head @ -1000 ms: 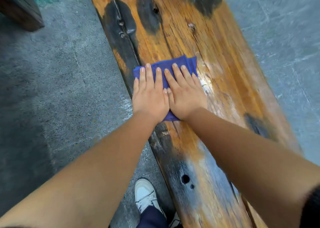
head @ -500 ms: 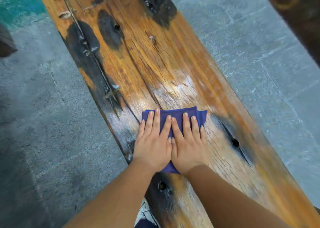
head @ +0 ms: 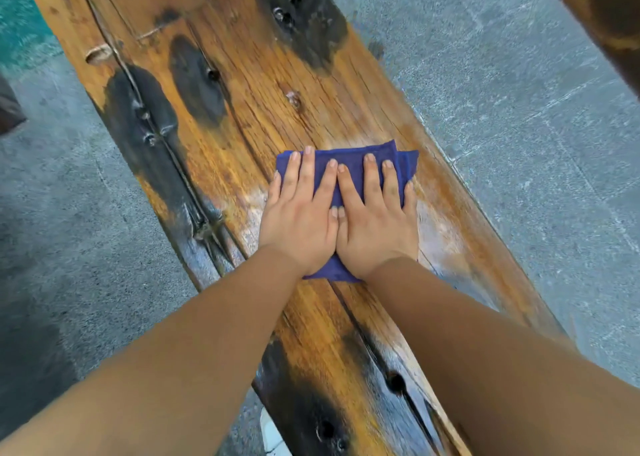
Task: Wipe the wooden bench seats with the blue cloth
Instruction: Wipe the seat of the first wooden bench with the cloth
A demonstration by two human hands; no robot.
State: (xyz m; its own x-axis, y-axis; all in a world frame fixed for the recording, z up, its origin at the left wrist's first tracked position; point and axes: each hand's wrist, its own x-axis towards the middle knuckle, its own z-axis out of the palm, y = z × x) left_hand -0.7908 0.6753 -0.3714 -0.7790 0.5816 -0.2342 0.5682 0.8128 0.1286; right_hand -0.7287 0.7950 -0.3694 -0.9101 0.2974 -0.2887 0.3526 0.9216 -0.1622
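Note:
A long wooden bench seat [head: 277, 102], orange-brown with black patches and cracks, runs from the top left to the bottom right. A folded blue cloth [head: 349, 159] lies flat on its middle. My left hand [head: 299, 213] and my right hand [head: 375, 220] rest side by side on the cloth, palms down, fingers stretched out and pressing it against the wood. The hands cover most of the cloth; only its far edge and a near corner show.
Grey concrete floor [head: 519, 126] lies on both sides of the bench. A dark wooden beam [head: 602, 12] crosses the top right corner. Teal ground [head: 20, 30] shows at the top left. A white shoe tip [head: 273, 435] peeks out below the bench.
Both hands slid the cloth toward me along the bench and then away again, shifting to the right side of the seat. The view swung with the motion.

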